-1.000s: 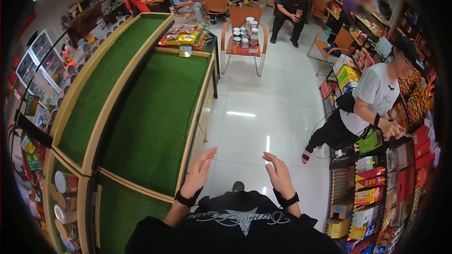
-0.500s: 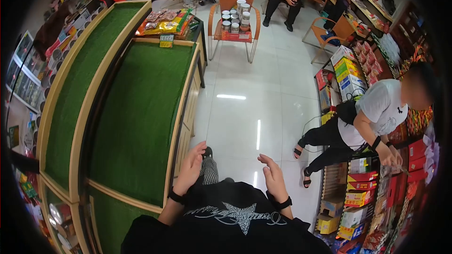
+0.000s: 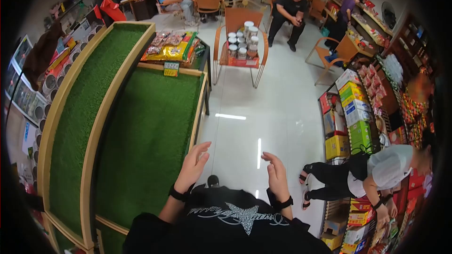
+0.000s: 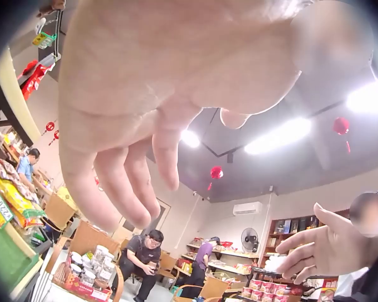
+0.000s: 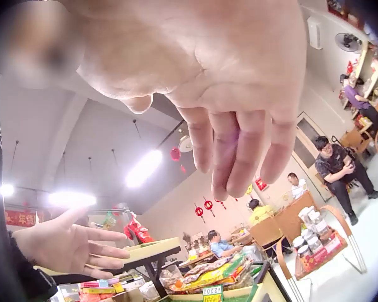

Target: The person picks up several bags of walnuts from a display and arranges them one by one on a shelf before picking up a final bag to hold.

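In the head view my left hand (image 3: 192,165) is raised in front of my body, beside the near right edge of the green display stand (image 3: 146,127). My right hand (image 3: 277,175) is held up opposite it, above the white tile floor. Both palms face inward with a gap between them, and neither holds anything. Loosely bent fingers of the left hand (image 4: 151,82) fill the top of the left wrist view. A similar posture shows in the right hand (image 5: 227,75) in the right wrist view. Black bands circle both wrists.
Bagged snacks (image 3: 172,49) and a price tag (image 3: 171,69) sit at the stand's far end. Beyond is a chair (image 3: 241,21) with several jars (image 3: 242,42). A person in a white shirt (image 3: 391,164) bends at the right shelves (image 3: 355,108); others sit at the back.
The head view has shifted, so the stand sits further left. The person in white has moved lower in view, leaning toward the shelves. My hands stay raised and apart.
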Action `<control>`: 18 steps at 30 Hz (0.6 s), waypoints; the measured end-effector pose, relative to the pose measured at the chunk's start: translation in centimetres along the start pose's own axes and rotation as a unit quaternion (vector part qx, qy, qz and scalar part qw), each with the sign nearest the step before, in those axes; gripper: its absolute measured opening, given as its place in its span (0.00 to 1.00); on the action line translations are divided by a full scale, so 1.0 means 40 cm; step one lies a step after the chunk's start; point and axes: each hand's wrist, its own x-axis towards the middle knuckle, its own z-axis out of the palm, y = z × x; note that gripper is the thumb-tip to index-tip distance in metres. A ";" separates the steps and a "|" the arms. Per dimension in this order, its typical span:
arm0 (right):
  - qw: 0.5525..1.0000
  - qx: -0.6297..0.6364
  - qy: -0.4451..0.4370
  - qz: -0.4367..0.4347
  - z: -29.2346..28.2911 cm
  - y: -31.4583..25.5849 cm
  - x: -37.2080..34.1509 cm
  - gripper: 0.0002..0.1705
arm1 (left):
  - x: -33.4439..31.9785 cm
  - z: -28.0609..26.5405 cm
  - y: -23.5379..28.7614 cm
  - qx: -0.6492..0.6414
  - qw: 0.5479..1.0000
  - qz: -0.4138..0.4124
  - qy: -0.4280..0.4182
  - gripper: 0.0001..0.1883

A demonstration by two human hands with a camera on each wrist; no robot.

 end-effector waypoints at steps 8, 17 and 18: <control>0.998 -0.018 -0.065 0.018 0.078 0.032 0.151 0.17 | 0.076 -0.061 -0.052 0.002 0.997 -0.077 0.032 0.16; 0.995 -0.010 -0.093 -0.024 0.041 0.120 0.429 0.15 | 0.258 -0.022 -0.085 0.019 0.985 -0.127 0.118 0.15; 0.994 -0.011 -0.103 -0.022 0.027 0.129 0.466 0.15 | 0.299 -0.008 -0.081 0.029 0.987 -0.104 0.122 0.15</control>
